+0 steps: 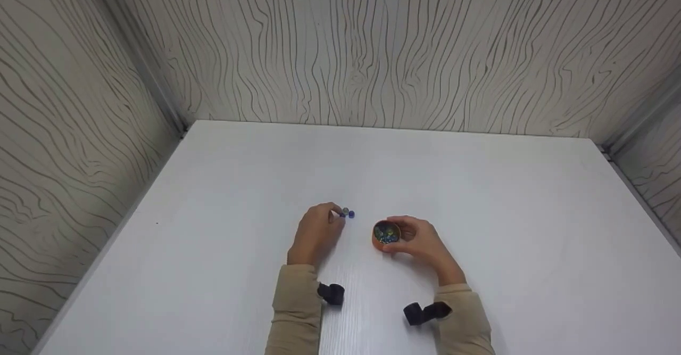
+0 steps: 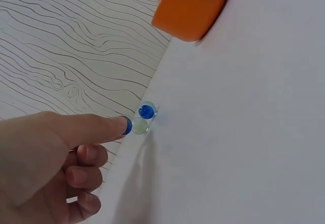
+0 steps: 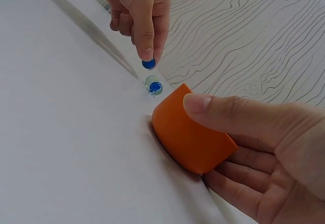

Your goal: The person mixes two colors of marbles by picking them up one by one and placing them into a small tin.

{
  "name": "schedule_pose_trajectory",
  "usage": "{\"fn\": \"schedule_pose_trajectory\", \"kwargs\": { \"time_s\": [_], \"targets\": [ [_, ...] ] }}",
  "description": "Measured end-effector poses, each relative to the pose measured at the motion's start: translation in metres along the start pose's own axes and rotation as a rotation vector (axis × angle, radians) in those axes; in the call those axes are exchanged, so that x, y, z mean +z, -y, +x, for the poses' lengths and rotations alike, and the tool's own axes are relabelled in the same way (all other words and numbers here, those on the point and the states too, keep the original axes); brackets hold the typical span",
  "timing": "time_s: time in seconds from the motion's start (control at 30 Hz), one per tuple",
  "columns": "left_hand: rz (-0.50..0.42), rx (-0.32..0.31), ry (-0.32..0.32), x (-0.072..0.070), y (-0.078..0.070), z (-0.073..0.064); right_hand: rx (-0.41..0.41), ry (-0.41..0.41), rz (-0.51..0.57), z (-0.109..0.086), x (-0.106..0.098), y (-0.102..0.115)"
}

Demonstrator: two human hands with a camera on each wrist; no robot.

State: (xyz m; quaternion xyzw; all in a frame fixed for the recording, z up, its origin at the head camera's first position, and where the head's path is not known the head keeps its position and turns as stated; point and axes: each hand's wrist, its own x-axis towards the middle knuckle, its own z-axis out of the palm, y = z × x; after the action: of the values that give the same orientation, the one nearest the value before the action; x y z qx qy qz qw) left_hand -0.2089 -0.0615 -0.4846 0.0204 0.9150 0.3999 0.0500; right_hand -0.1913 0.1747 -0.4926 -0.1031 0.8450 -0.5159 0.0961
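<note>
Between thumb and index finger my left hand (image 1: 317, 232) pinches a blue glass marble (image 3: 148, 64); its other fingers are curled in, as the left wrist view shows. Right beside those fingertips lie two more marbles, one clear with a blue core (image 2: 147, 111) and one pale greenish (image 2: 139, 126). To their right, my right hand (image 1: 420, 240) grips a small orange cup (image 3: 190, 132) by its side, thumb near the rim and fingers round the far wall. Several glittering blue and greenish marbles (image 1: 387, 233) show inside the cup, seen in the head view.
Both hands work over a white tabletop (image 1: 239, 179). Wood-grain patterned panels (image 1: 351, 51) rise behind it and at its sides. A black wrist camera (image 1: 332, 294) sticks out from the left sleeve, another camera (image 1: 417, 313) from the right.
</note>
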Motion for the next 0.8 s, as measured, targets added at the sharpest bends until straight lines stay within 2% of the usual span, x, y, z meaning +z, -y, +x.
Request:
{"fn": "schedule_pose_trajectory", "kwargs": {
  "time_s": [0.2, 0.27, 0.57, 0.8],
  "targets": [
    [0.036, 0.096, 0.001, -0.0045, -0.0008, 0.0023, -0.004, -0.002, -0.004, 0.0, 0.0001, -0.0002],
    [0.041, 0.108, 0.003, -0.0059, -0.0016, 0.0024, -0.008, 0.0, -0.003, -0.0001, 0.0001, -0.0006],
    [0.033, 0.113, 0.022, -0.0084, -0.007, 0.0021, 0.008, 0.003, -0.001, 0.002, 0.0001, -0.0025],
    [0.023, 0.139, 0.035, -0.0087, -0.0066, 0.0027, 0.013, -0.004, -0.005, 0.0024, 0.0004, -0.0022]
  ]
}}
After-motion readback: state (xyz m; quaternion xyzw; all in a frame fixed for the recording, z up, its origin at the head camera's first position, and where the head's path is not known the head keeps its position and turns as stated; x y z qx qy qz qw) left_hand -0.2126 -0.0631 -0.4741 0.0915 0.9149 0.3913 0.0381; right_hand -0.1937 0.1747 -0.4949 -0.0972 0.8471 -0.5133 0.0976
